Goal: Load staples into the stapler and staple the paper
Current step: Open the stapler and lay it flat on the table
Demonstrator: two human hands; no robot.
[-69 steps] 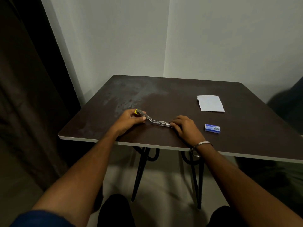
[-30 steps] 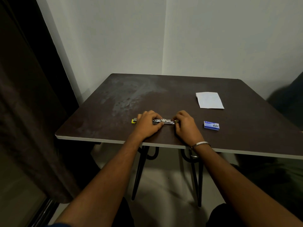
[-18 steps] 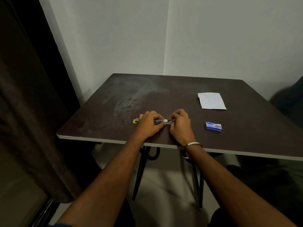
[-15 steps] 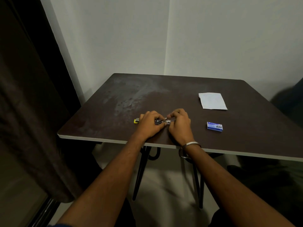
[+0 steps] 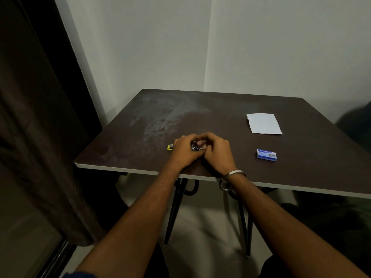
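Stapler [image 5: 196, 147] — gripped between left hand [image 5: 185, 150] and right hand [image 5: 217, 152].

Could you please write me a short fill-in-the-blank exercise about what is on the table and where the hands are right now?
1. Both hands, the left hand and the right hand, are closed on the ____.
2. The small staple box is ____ in colour.
3. The white paper lies ____ from the person than the staple box.
4. A metal bangle sits on the ____ wrist.

Missing words: stapler; blue; farther; right
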